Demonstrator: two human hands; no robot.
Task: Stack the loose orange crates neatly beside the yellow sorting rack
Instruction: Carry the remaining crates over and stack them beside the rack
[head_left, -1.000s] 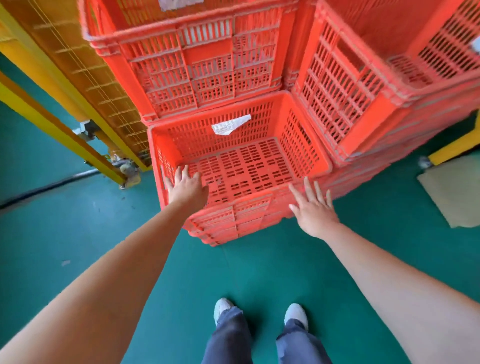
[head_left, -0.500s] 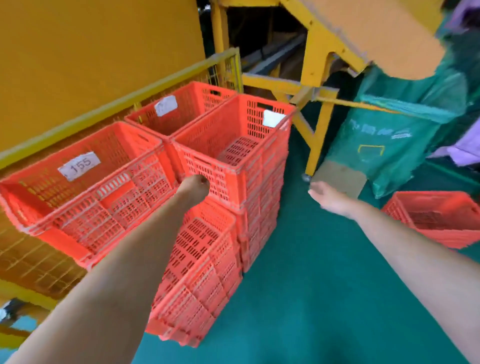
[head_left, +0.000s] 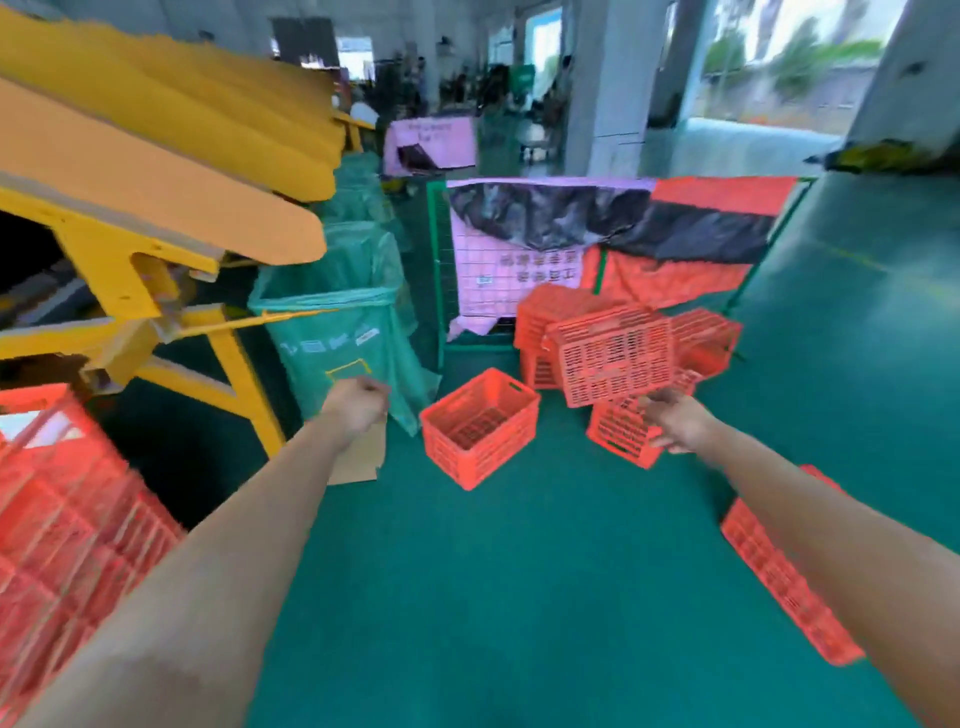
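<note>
Left hand (head_left: 358, 410) fisted, empty, just right of the yellow sorting rack (head_left: 130, 280); right hand (head_left: 680, 423) loose-fingered, farther right; loose orange crates (head_left: 615, 358) jumbled beyond, right of the rack

No writing here can be read with certainty. The pink sheet (head_left: 498, 270) on the wire fence (head_left: 438, 270), right of the green bag (head_left: 337, 317), carries dark characters, all blurred. The bag itself has white print and a small white label (head_left: 367, 335), both too blurred.
</note>
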